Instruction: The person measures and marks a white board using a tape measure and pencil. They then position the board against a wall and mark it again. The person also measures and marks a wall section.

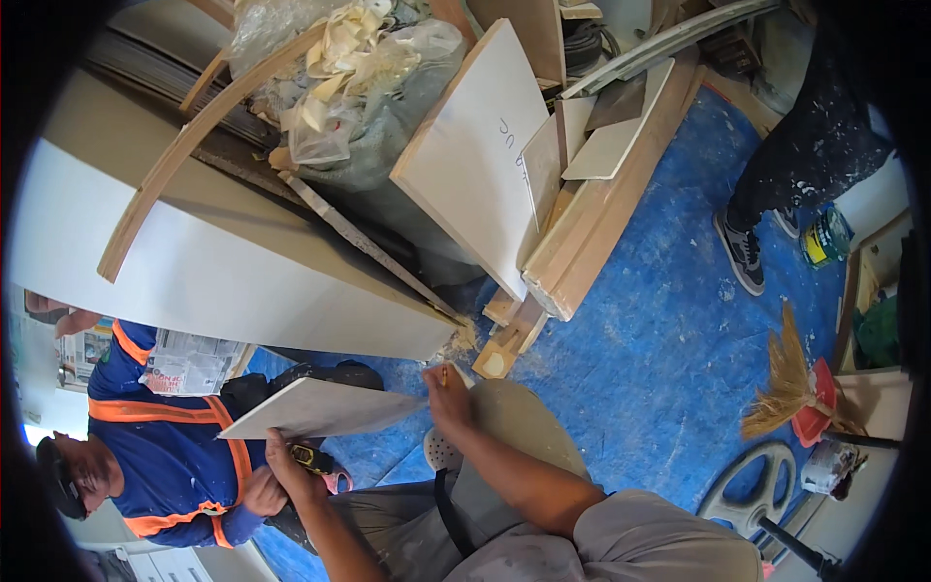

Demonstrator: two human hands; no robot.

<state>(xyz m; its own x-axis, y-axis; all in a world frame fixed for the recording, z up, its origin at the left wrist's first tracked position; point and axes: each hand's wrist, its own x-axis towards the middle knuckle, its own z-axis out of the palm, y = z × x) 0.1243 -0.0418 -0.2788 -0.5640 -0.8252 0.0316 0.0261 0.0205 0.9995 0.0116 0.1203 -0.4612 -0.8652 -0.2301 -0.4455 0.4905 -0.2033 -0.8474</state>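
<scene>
A white board (325,412) is held tilted in front of me, its far corner by my right hand. My left hand (283,466) grips the board's near edge. Right beside its fingers is a yellow-and-black tape measure (310,458); whose hand bears it, I cannot tell. My right hand (449,400) is closed around a thin yellow pencil (444,376) near the board's right end. Close to my left wrist is a co-worker's hand (262,493), its fingers curled.
A co-worker in a blue top with orange bands (160,441) is at the left. Long white panels (242,276) lean beyond us. Boards (485,145), timber (611,204) and a debris sack (378,145) stand ahead. On the blue floor sheet (640,359), another person's shoe (742,257) and a broom (781,383) are at right.
</scene>
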